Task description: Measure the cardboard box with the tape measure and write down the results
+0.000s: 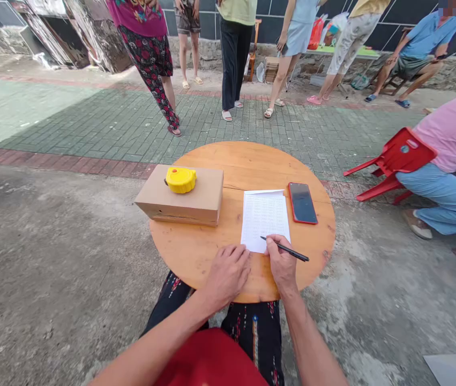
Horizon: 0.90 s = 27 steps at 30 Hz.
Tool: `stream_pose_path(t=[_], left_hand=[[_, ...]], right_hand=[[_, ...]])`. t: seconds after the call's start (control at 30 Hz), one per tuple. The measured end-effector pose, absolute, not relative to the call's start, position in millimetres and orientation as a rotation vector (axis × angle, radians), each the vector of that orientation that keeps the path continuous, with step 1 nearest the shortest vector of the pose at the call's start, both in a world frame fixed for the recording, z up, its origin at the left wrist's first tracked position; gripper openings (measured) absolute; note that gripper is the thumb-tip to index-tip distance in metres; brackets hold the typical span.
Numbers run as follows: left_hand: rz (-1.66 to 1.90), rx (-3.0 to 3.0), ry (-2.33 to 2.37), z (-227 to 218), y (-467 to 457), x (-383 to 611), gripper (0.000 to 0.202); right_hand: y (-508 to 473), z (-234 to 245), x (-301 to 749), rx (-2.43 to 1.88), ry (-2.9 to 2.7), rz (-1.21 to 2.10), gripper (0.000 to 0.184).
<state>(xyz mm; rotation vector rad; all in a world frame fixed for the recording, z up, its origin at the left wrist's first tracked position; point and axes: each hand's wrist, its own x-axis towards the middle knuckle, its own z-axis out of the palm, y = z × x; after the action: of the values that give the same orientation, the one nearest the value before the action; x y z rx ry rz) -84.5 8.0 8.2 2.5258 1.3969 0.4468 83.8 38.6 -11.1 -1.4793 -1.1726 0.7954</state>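
Far left, beyond the surface: a person (143, 59) standing in a magenta top and floral trousers. Cardboard box (201, 195) sits on the left part of my round wooden surface (252, 163), its left corner past the edge. Yellow tape measure (180, 180) rests on top of the box.

Left hand (229, 272): palm down on the surface, nothing in it, fingers together and slightly bent, tips right at the lower-left corner of the printed paper (265, 214). Can't tell if they press on it. Paper lies near the middle, rows of print too small to read, top edge folded or lifted.

Right hand (282, 265): gripping the black pen (297, 254) between thumb and fingers, tip pointing left over the paper's lower part. Can't tell if the tip touches.

Red-edged smartphone (303, 203) lies screen up just right of the paper, display dark. Far right, off the surface: red plastic chair (402, 153), someone in a pink top (453, 128) on it.
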Motion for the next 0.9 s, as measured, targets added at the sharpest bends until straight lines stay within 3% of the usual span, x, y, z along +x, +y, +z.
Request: stream_pose_path(t=[0.17, 0.37, 0.53, 0.7, 0.9], left_hand=[[0.502, 2.503, 1.396, -4, 2, -88, 0.041], [0.550, 2.474, 1.393, -7, 3, -89, 0.040], [0.576, 2.446, 1.373, -5, 2, -89, 0.038], [0.624, 2.428, 1.359, -5, 2, -90, 0.037], [0.742, 2.399, 1.321, -7, 3, -91, 0.030]], right_hand=[[36, -9, 91, -1.454, -1.268, 0.704, 0.021], [71, -3, 134, -1.611, -2.122, -0.083, 0.038], [92, 3, 154, -1.561, -2.381, -0.163, 0.043], [76, 0, 159, -1.676, -2.308, -0.267, 0.048], [18, -17, 147, -1.702, -1.881, -0.308, 0.033]])
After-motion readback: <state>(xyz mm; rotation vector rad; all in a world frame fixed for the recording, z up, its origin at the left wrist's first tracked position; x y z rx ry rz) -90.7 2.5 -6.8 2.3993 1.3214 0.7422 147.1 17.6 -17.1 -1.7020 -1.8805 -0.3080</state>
